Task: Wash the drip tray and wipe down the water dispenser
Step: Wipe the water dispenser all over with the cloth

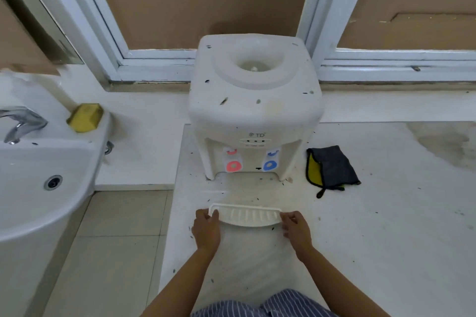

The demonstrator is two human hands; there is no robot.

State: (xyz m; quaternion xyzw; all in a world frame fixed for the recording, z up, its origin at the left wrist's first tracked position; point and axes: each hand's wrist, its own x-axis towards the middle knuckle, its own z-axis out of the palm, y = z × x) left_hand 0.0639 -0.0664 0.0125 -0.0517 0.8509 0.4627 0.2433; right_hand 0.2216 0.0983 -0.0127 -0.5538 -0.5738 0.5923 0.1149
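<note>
White tabletop (373, 226), stained and flecked with dark specks, fills the centre and right of the frame; boarded window panes stand behind it across the top. Sink (38, 180) occupies the left edge, with a tap (22, 123) and a yellow sponge (85, 117) on its rim. Dispenser (255, 108) stands at centre, bottle well empty, red and blue taps facing the person. Folded grey-and-yellow cloth (331, 168) lies just right of the dispenser, apart from it.

Tray (244, 216) sits low of centre, clear of the dispenser base and near the person. Long axis runs left to right across the frame, so each end meets one hand. Left hand (206, 226) pinches the left end, thumb over the rim. Right hand (296, 226) pinches the right end likewise. Both grips are closed on the tray; both forearms reach forward from the bottom edge, roughly parallel.

Judgement: the sink lies to the left, so the left hand is the nearer. The coming move probably carries the tray sideways along its own long axis.
</note>
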